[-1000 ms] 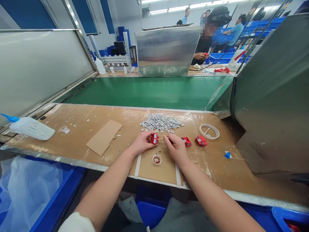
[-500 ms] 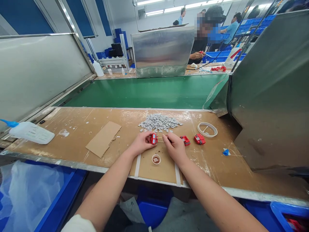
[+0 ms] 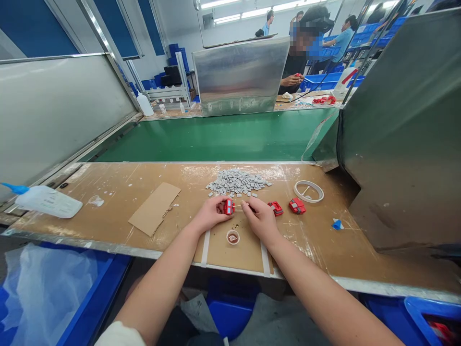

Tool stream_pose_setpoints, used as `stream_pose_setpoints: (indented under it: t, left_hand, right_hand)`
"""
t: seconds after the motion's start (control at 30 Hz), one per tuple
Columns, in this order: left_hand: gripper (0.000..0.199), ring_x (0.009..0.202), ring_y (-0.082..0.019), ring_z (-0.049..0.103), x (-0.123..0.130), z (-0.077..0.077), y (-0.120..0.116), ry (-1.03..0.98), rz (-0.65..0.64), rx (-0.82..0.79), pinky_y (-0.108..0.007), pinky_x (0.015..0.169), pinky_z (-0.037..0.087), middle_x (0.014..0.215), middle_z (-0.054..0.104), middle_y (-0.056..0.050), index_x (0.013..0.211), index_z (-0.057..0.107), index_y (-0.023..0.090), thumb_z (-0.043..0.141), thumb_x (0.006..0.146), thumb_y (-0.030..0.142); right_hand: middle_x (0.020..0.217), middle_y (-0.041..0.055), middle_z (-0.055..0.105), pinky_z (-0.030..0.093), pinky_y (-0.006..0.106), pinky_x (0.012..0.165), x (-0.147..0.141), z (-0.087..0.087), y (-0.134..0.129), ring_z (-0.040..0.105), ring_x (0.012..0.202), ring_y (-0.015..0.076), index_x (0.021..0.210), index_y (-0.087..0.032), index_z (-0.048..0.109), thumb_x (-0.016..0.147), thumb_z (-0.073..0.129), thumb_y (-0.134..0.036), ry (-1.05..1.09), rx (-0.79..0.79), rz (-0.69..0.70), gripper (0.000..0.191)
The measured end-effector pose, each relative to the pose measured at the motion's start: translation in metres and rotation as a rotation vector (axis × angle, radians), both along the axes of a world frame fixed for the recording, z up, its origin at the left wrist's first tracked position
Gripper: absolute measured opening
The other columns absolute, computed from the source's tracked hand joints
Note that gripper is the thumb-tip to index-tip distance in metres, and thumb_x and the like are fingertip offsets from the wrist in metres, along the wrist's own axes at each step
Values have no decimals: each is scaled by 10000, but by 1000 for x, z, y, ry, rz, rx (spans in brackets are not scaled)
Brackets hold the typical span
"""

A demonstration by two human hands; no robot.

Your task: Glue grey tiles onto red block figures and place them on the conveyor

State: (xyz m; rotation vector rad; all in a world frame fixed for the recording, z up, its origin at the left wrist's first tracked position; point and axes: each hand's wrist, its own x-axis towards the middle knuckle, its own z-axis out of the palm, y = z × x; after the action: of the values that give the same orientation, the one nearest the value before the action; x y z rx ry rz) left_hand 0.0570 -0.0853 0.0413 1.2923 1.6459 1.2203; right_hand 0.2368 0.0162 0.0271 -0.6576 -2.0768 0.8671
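Observation:
My left hand [image 3: 212, 212] is closed around a small red toy car [image 3: 229, 207] with pale windows. A thin pale stick [image 3: 237, 206], like a toothpick, is pinched in my right hand [image 3: 262, 217], its tip at the right side of the car. Below the hands stands a small clear cup [image 3: 233, 237] with brownish liquid in it. Just beyond them lies a heap of small grey pieces [image 3: 236, 181]. To the right of my right hand sit a red toy part [image 3: 276, 208], partly hidden by that hand, and another red toy car [image 3: 297, 205].
A torn cardboard piece [image 3: 154, 209] and a blue-capped bottle [image 3: 46, 202] lie on the left. On the right are a roll of tape [image 3: 309, 191] and a blue scrap [image 3: 337, 224]. Behind the table runs a green belt [image 3: 216, 139]; a co-worker [image 3: 293, 77] sits beyond it.
The view has shifted very slightly. Both hands stay in place, with the stick held against or close to the car as before.

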Motion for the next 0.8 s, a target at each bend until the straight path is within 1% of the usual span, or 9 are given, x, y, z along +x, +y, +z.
stream_pose_setpoints:
  t: [0.13,0.27,0.33,0.43,0.5,0.6,0.67,0.73,0.8]
  left_hand:
    - [477,729,-141,598,0,1,0,6,-6,0,-268,706,486,860,686,-3,1141,705,165,857,700,267]
    - [463,742,-144,602,-1,1,0,0,-13,6,-267,714,484,873,694,-6,1136,694,175,857,716,281]
    - [478,757,-144,608,-1,0,0,-14,-8,12,-262,721,484,896,695,-8,1152,673,180,859,725,288]
    - [471,763,-133,604,-2,-2,-1,-29,2,44,-250,723,483,920,676,-2,1169,630,189,839,758,285]
    - [458,767,-129,605,-3,-5,0,-35,26,85,-245,728,486,942,669,1,1170,601,199,821,776,280]
    - [435,774,-132,624,-5,-9,3,-5,107,148,-241,730,494,954,677,3,1155,578,212,805,790,283]
    - [416,759,-134,628,-8,-11,6,36,173,184,-238,720,492,929,680,10,1141,579,217,800,796,294]
    - [415,722,-129,616,-10,-12,8,72,224,203,-234,697,482,896,671,22,1144,583,223,797,797,300]
    - [421,684,-120,598,-11,-12,9,99,235,198,-231,675,468,879,662,33,1157,584,230,795,800,308]
  right_hand:
    - [619,-27,384,280,294,612,0,0,0,388,622,140,672,-217,324,1033,517,-408,-5,1,22,451]
    - [622,-28,365,284,297,601,8,5,1,365,597,136,667,-226,311,1034,496,-404,116,-13,45,447]
    - [618,-28,360,285,298,594,13,9,0,362,581,133,663,-228,315,1036,468,-384,131,5,220,433]
    - [594,-33,365,274,297,602,18,12,-6,352,565,123,642,-215,317,1022,479,-334,-30,100,566,430]
    - [575,-32,401,270,296,618,19,11,-11,360,569,120,628,-203,352,1009,513,-318,-172,176,654,429]
    - [582,-22,473,275,286,620,19,10,-10,411,578,119,626,-195,422,1006,537,-397,-249,203,553,445]
    - [612,-11,519,293,277,622,16,12,-2,464,597,128,655,-195,486,1028,505,-464,-253,163,316,459]
    - [717,12,613,320,271,643,8,15,10,546,668,147,765,-194,607,1044,500,-442,-317,137,68,389]
    - [906,41,694,339,271,663,-3,20,22,617,780,166,932,-202,699,1044,528,-352,-453,152,-46,254]
